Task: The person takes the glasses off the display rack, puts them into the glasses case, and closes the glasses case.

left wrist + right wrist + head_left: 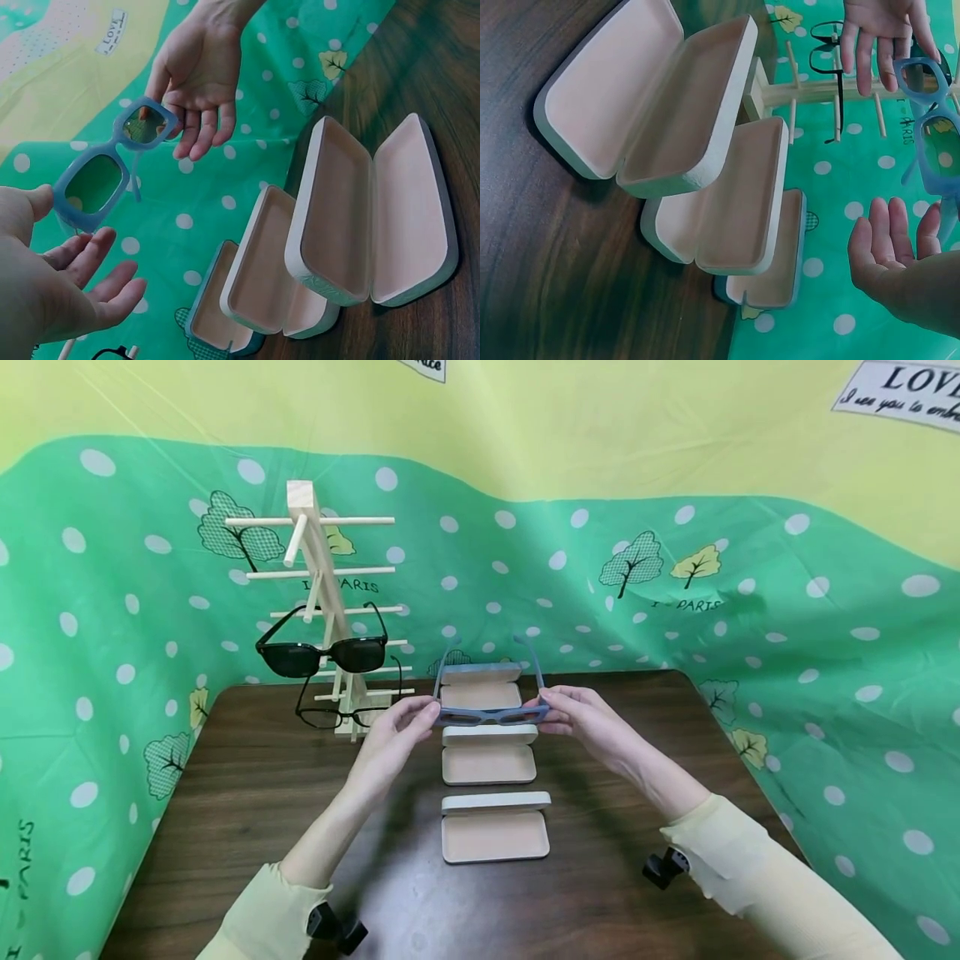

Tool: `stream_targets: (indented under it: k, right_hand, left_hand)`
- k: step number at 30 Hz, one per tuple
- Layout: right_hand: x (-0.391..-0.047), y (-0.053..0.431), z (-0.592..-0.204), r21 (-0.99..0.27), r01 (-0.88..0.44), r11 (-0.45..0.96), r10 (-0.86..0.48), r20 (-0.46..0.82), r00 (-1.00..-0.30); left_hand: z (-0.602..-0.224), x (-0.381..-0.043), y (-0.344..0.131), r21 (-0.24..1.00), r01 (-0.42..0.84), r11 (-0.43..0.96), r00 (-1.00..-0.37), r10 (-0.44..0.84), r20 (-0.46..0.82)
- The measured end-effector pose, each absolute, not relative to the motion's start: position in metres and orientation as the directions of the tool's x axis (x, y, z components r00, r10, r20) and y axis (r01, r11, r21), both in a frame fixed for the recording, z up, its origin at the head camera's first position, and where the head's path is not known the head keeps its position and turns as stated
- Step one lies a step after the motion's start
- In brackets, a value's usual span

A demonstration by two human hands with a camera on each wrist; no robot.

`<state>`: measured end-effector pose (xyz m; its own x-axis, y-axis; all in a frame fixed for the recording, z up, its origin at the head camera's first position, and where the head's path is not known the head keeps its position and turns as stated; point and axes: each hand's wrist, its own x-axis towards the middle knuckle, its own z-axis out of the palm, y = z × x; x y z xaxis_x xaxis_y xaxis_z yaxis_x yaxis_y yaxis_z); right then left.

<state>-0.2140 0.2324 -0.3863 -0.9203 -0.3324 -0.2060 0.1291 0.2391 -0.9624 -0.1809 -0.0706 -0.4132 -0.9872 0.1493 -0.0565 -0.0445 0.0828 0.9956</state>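
Observation:
Blue-framed glasses with tinted lenses are held in the air between both hands, temples unfolded and pointing away. My left hand pinches one end of the frame between thumb and fingers. At the other end, my right hand grips the frame near the hinge. Below stand three opened glasses cases in a row: a pale front case, a pale middle case and a blue back case. Their pinkish linings show in both wrist views. From the head view, the glasses overlap the area between the back and middle cases.
On the left stands a wooden display rack with several pegs. It carries black sunglasses and, lower down, thin black-framed glasses. A patterned green and yellow cloth rises behind the dark wooden table.

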Motion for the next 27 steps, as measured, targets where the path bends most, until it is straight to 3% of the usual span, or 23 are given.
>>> stream_targets:
  k: [16, 27]
  right_hand:
    - [-0.214, 0.228, -0.389, -0.961, 0.144, 0.237, -0.326, -0.218, -0.920]
    - [-0.214, 0.228, -0.392, -0.962, 0.133, 0.238, -0.336, -0.210, -0.918]
  left_hand:
    - [-0.417, -0.176, -0.071, 0.868, 0.255, 0.426, -0.965, 0.049, 0.259]
    - [-0.426, -0.177, -0.072, 0.592, 0.498, 0.634, -0.809, 0.093, 0.581]
